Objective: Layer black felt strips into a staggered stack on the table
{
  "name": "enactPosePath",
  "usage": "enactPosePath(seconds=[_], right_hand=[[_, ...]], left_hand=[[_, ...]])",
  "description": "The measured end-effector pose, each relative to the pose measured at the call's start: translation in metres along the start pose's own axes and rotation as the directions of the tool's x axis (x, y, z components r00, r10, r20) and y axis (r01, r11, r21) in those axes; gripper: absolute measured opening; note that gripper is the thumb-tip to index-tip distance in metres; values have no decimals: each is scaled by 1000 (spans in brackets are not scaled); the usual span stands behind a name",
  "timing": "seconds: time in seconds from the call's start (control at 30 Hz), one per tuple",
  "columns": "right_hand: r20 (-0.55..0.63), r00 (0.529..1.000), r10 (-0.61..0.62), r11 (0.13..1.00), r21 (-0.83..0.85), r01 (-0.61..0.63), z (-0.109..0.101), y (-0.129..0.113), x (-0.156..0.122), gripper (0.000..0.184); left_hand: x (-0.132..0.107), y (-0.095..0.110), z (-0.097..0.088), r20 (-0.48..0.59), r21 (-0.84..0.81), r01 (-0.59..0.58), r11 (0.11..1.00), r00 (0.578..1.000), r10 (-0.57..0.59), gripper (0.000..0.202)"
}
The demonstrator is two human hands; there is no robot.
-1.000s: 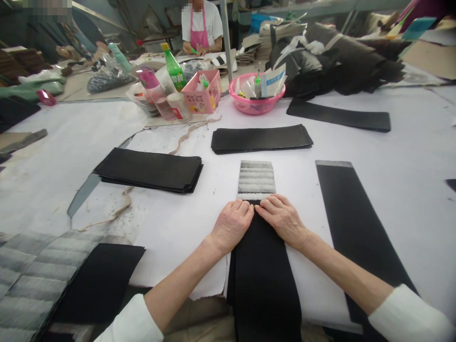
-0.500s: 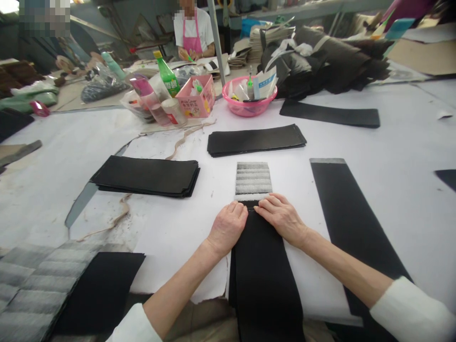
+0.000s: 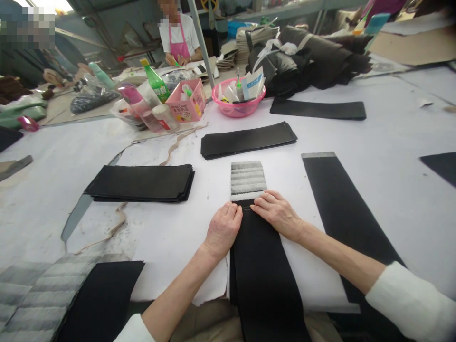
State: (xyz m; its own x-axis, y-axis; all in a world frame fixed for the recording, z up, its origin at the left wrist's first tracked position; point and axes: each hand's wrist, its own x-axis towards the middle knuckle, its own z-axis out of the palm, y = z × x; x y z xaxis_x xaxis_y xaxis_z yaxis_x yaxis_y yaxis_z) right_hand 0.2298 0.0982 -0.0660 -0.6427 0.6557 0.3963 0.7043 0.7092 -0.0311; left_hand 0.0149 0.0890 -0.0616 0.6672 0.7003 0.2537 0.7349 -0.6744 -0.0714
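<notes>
A long black strip (image 3: 265,270) of sheet material runs from the table over its front edge towards me. My left hand (image 3: 223,228) is closed on the left corner of the strip's far end, fingers curled and thumb pressed in. At the right corner my right hand (image 3: 280,216) pinches the same end, its fingers bent close together. Just beyond my fingertips lies a stack of staggered pieces with whitish-grey edge bands (image 3: 248,176). Part of the black layers under the strip shows at its left side. My palms hide the corners themselves.
Stacks of black strips lie left (image 3: 140,183) and ahead (image 3: 249,140), with another strip (image 3: 317,109) behind. A long strip (image 3: 349,209) lies at right, banded sheets (image 3: 42,294) at front left. Behind are a pink basin (image 3: 238,109), a box (image 3: 188,102) and a co-worker (image 3: 181,40).
The camera view has turned slightly, so the background sits further left. Both hands keep their hold on the strip's end, with hardly any movement.
</notes>
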Motion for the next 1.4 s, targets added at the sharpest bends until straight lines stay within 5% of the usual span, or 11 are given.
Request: enactPosePath(seconds=[1.4], right_hand=[[27,999,28,999,40,-29,-9,16,-28,23]], left_hand=[[-22,-3,8,-15,32,-10,999,1000,10,31]])
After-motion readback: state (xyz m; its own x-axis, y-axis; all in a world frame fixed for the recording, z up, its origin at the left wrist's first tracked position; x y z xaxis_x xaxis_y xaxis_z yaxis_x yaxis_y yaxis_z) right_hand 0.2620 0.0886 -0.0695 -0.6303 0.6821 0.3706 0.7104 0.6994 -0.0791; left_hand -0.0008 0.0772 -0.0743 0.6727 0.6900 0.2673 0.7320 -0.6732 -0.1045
